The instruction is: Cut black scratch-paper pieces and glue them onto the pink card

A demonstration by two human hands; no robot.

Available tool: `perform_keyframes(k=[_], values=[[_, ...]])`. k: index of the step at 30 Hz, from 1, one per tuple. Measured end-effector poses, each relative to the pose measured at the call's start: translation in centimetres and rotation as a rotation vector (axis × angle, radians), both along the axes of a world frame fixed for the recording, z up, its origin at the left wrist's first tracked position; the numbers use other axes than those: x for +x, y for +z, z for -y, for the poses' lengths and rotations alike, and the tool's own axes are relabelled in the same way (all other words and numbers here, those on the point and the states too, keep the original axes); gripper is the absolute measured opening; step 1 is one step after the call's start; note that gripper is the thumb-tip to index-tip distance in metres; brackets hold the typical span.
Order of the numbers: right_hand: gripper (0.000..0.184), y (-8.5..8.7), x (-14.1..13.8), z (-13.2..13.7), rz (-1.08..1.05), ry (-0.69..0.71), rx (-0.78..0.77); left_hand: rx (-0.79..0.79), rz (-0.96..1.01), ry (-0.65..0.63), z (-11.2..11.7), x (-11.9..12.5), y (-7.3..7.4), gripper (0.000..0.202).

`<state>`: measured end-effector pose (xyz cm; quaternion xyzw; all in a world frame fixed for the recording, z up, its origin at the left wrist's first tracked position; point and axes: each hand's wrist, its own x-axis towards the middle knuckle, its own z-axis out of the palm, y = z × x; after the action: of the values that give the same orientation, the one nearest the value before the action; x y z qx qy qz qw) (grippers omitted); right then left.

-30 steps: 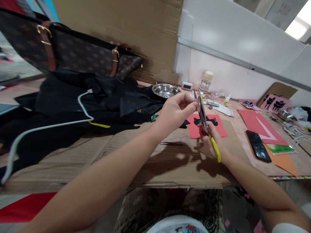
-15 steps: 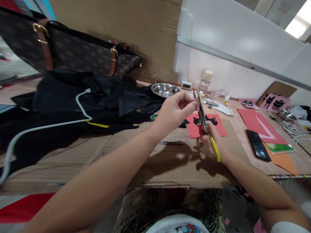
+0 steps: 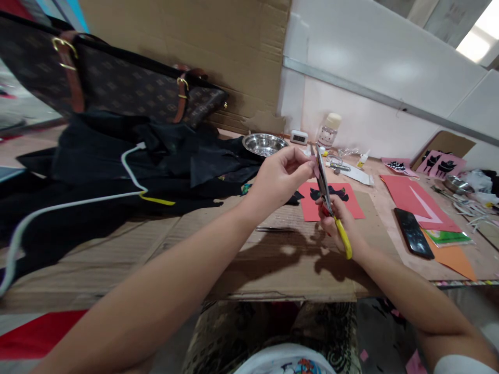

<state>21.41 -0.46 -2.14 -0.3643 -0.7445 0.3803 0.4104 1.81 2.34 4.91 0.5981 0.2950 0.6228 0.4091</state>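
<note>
My right hand is wrapped round the yellow and red handles of a pair of scissors, blades pointing up and away. My left hand pinches a small pinkish paper piece at the blades. Both hands hover above a cardboard sheet covering the table. Just behind them lies a red paper with a black cut-out shape on it. A thin metal tool rests on the cardboard below my left wrist.
Black clothing with white piping and a brown patterned bag fill the left. A steel bowl, a small bottle and a glue tube stand at the back. A phone and coloured papers lie right.
Both hands and the scissors stay almost in place; the scissors shifted very slightly up and left. The view drifted a little.
</note>
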Motion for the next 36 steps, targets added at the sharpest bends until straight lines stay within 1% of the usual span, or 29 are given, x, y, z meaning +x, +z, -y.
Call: perform_keyframes(k=[6,11,13,15,17,20,23,27,31,36], values=[[0.053,-0.2,0.1,0.1,-0.001,0.008,0.085,0.012,0.069,-0.037,-0.2,-0.1,-0.2,0.014],[0.049,-0.4,0.1,-0.1,-0.032,-0.001,0.075,-0.010,0.071,-0.026,-0.2,-0.1,-0.4,0.013],[0.042,-0.5,-0.1,-0.3,-0.057,-0.041,0.076,-0.020,0.046,-0.017,-0.2,-0.1,-0.4,0.014],[0.034,-0.7,-0.3,-0.5,-0.097,-0.120,0.076,-0.017,0.015,-0.025,-0.1,-0.1,-0.4,0.015],[0.033,-0.8,-0.4,-0.6,-0.138,-0.195,0.075,-0.015,-0.018,-0.047,0.0,0.0,-0.6,0.015],[0.034,-0.5,-0.6,-0.6,-0.205,-0.236,0.082,-0.043,-0.063,-0.084,0.1,0.4,-1.0,0.014],[0.032,0.2,-0.6,-0.4,-0.260,-0.226,0.119,-0.081,-0.072,-0.137,0.2,0.9,-1.5,0.013],[0.035,0.9,-0.5,-0.4,-0.288,-0.166,0.134,-0.155,-0.087,-0.200,0.5,1.7,-2.2,0.013],[0.036,0.8,-0.5,-0.6,-0.273,-0.172,0.104,-0.196,-0.119,-0.245,0.5,2.1,-2.8,0.017],[0.028,1.0,-0.4,-0.7,-0.304,-0.186,0.186,-0.188,-0.143,-0.251,0.4,2.1,-3.1,0.019]])
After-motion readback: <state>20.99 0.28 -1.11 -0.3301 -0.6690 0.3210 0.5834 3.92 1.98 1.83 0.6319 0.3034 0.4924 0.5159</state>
